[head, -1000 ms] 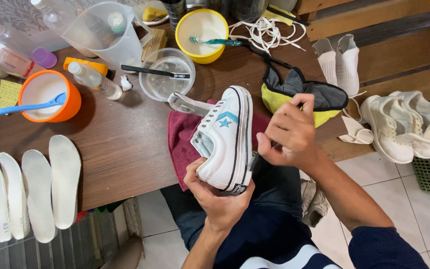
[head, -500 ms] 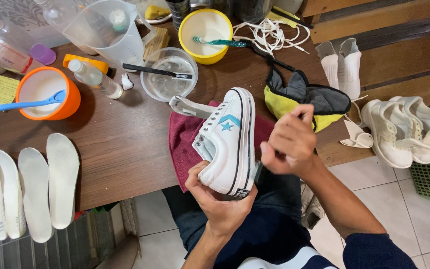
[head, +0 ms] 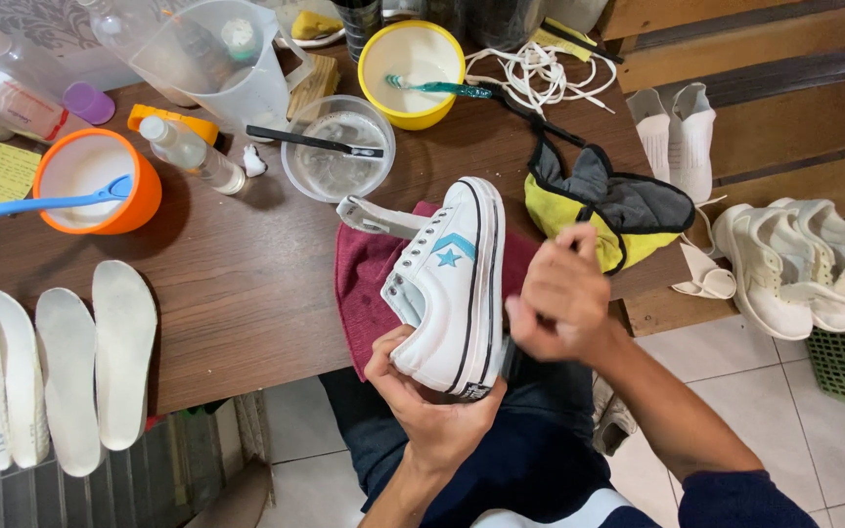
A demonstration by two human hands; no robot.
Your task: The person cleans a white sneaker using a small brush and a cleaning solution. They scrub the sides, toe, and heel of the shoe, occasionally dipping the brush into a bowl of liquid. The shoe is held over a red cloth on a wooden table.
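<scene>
Sneaker (head: 450, 284), white with a teal star, held on its side over the near edge of the bench (head: 227, 293)
Left hand (head: 427, 396) cups the heel end from below, fingers curled round it; right hand (head: 561, 308) is closed against the black-striped sole edge, and what it pinches cannot be made out. Under the shoe lies a maroon cloth (head: 364, 284); a clear bowl (head: 339, 147) with a black brush sits behind, four white insoles (head: 61, 376) at far left

Single head view, looking steeply down, close over table (head: 246, 293)
</scene>
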